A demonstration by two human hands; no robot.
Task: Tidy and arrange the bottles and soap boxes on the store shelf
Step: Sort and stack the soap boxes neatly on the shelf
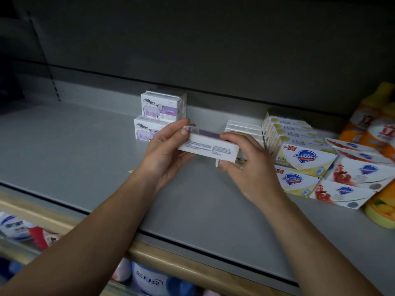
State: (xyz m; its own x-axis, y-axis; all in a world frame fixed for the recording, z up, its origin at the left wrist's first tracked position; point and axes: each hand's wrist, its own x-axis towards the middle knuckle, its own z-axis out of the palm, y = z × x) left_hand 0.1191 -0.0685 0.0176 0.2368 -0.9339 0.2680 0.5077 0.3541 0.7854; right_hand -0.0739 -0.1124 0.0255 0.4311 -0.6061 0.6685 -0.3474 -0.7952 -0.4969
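Left hand [164, 150] and right hand [243, 161] both grip one white soap box [208, 149], held above the grey shelf [85, 163], printed text side facing the camera, purple strip along its top edge. Left hand: thumb on the top left corner, fingers curled behind the left end. Right hand: fingers over the top right edge, thumb curled under the lower right corner; a small bit of white packaging shows beside that thumb, can't tell what it is.

Behind the left hand: stack of sheep-print soap boxes [160, 108], two high, near the back wall; the lower box is partly hidden by the hand. Behind the right hand: flat white boxes [243, 127] lying on the shelf, partly covered.

Right of those: yellow Safeguard soap boxes [303, 157], stacked two high in front, more in a row behind. Just beside them, red-print Safeguard soap boxes [359, 171], also stacked. Far right edge: orange bottles [372, 122] and a yellow bottle [382, 212], blurred.

Lower shelf at bottom left holds more products [147, 280], too blurred to identify.
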